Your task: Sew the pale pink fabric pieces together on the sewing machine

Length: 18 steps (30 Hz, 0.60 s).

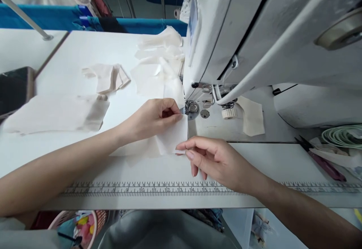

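Note:
A cream piece of fabric (172,139) lies on the table at the presser foot (187,107) of a white sewing machine (215,26). My left hand (157,117) pinches its upper part just left of the foot, fingers curled. The near right corner of the fabric is held between the thumb and forefinger of my right hand (209,158), whose other fingers hang loosely below. The fabric's right edge runs straight from the needle area toward my right hand. The needle itself is too small to make out.
Cream fabric pieces (149,77) are heaped behind my left hand, with more cut pieces (56,113) at left. One piece (253,117) lies right of the needle area. Snips (325,162) lie at right, a phone-like dark object (15,90) at left. A ruler strip (166,189) lines the front edge.

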Motion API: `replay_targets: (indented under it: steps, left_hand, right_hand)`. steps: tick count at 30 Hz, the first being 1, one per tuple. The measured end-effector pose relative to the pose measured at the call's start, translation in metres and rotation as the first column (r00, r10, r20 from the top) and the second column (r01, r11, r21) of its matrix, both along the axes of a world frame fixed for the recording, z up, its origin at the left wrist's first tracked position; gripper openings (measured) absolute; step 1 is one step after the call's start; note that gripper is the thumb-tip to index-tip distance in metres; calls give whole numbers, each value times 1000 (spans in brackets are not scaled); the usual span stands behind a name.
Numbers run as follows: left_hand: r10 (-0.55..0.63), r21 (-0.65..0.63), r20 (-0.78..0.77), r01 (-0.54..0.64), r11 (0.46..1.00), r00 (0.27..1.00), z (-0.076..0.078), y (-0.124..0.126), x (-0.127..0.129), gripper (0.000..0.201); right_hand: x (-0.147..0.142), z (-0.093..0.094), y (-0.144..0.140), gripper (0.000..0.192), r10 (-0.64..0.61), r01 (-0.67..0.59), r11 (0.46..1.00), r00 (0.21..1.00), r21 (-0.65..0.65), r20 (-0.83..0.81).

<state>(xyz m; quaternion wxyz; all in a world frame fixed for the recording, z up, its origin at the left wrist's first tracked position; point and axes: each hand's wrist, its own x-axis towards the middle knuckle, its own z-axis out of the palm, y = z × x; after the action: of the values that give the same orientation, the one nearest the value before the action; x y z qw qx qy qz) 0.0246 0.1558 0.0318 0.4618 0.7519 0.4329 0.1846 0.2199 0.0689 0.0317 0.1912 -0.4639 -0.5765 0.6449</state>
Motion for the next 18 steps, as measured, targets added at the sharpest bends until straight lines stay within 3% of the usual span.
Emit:
replay_targets:
  steps: [7,18]
  left_hand:
    - [107,326,-316,2,945,943,-6,3,7,16]
    - [140,434,-355,30,900,924,-18,2,11,15]
  right_hand:
    - [3,0,-2,23,-58,58,997,998,53,1]
    - [6,-5,3,23,-26,23,998,998,58,52]
